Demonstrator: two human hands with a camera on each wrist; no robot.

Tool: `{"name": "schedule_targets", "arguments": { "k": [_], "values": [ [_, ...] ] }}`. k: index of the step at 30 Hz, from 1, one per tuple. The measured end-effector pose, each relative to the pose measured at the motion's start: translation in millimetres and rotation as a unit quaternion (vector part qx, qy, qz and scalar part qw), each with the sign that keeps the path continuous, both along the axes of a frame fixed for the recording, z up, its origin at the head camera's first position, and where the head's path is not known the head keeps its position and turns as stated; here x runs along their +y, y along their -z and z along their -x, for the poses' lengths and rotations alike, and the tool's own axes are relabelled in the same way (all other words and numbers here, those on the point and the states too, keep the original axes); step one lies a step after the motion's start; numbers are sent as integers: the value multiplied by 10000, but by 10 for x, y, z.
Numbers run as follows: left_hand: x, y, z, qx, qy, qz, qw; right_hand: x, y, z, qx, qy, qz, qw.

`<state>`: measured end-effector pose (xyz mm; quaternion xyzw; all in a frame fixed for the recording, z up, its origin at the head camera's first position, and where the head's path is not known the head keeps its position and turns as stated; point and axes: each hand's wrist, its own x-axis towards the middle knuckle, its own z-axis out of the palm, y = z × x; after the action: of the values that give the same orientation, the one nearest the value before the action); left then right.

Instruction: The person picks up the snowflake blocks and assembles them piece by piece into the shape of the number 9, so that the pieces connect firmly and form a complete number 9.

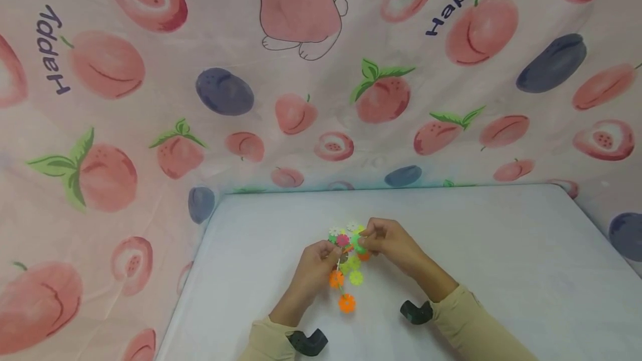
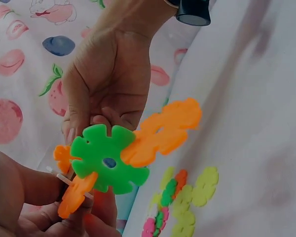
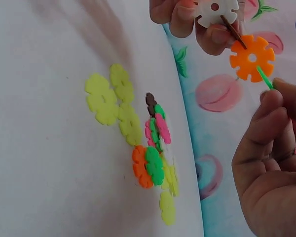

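Several flower-shaped plastic discs are joined edge to edge between my two hands. My left hand (image 1: pixel 317 269) pinches the white disc (image 3: pixel 217 11) at one end of this chain. A brown disc (image 3: pixel 233 30) seen edge-on links the white one to an orange disc (image 3: pixel 253 58). My right hand (image 1: pixel 396 243) pinches a green disc (image 3: pixel 264 77) that is slotted into the orange one. In the left wrist view a green disc (image 2: pixel 106 159) faces the camera, with another orange disc (image 2: pixel 165 131) sticking out from its side. Fingers partly hide the joints.
Loose discs lie on the white table (image 1: pixel 241 272) below the hands: yellow discs (image 3: pixel 101 99), a pink disc (image 3: pixel 163 128), an orange disc (image 3: pixel 140 167) and a green disc (image 3: pixel 154 166). A fruit-print cloth (image 1: pixel 301 82) hangs behind the table. Dark wrist cameras (image 1: pixel 416 312) stick out from the sleeves.
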<state>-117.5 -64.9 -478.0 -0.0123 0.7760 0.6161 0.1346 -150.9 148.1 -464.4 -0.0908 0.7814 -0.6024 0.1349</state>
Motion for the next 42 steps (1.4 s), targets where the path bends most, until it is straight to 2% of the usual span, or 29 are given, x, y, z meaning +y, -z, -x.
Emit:
{"name": "schedule_targets", "arguments": {
  "k": [6,12,19,26,34,38,42],
  "values": [
    [-5,9,-13,154,59,166,9997,-15,27,-14,114,-142,-144,9997],
    [-15,35,-20,87,118,76,9999,-4,75,0,-5,-268,67,9996],
    [-9,55,-15,-47,315,-88,9995,11,123,37,-221,-135,222,9994],
    [-35,60,-38,-77,637,-383,9972,18,181,51,-379,-151,391,9984],
    [-68,54,-53,56,1077,-755,9913,-4,212,88,-410,-175,399,9982],
    [-103,37,-41,-23,1205,-804,9894,6,219,111,-502,-74,416,9978],
    [-139,39,-28,-84,1263,-853,9883,26,228,135,-557,61,218,9982]
  ]
}}
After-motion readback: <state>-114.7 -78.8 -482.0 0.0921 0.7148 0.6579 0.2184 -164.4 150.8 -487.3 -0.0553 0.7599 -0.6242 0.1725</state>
